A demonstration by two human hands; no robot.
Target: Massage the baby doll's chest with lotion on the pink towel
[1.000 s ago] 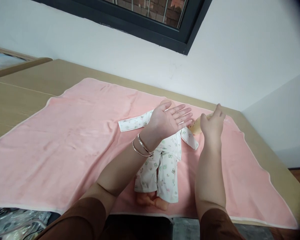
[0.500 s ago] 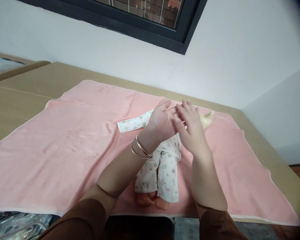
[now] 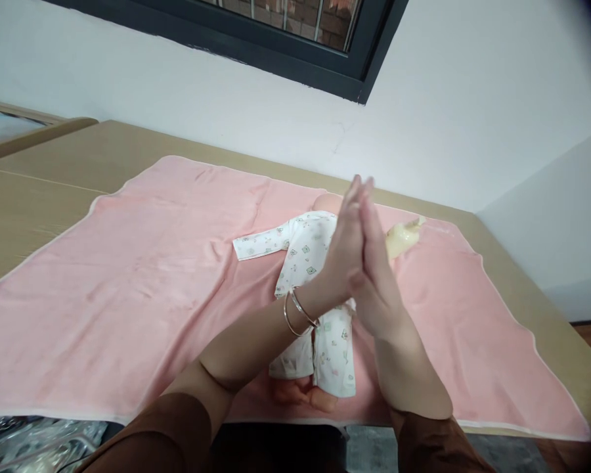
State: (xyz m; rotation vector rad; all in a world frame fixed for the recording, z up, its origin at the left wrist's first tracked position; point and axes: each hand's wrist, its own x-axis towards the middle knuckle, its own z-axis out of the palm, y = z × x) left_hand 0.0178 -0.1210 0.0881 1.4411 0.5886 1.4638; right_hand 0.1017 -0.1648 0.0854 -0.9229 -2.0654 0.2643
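Head view: the left hand [image 3: 343,253] and the right hand [image 3: 377,282] meet palm to palm above the doll [image 3: 308,249], fingers straight and pointing up and away. Each grip is flat, pressed against the other. The left forearm slants in from the lower left, bangles [image 3: 286,315] at its wrist; the right forearm rises more steeply. Half a second ago the left palm lay turned up and the right hand was coming over it; a second ago the right hand was at the bottle [image 3: 402,240]. More of the doll's shirt now shows. The doll lies where it was on the pink blanket [image 3: 128,282], feet toward the person, the bottle on its right. The blanket covers much of the tabletop [image 3: 138,148].
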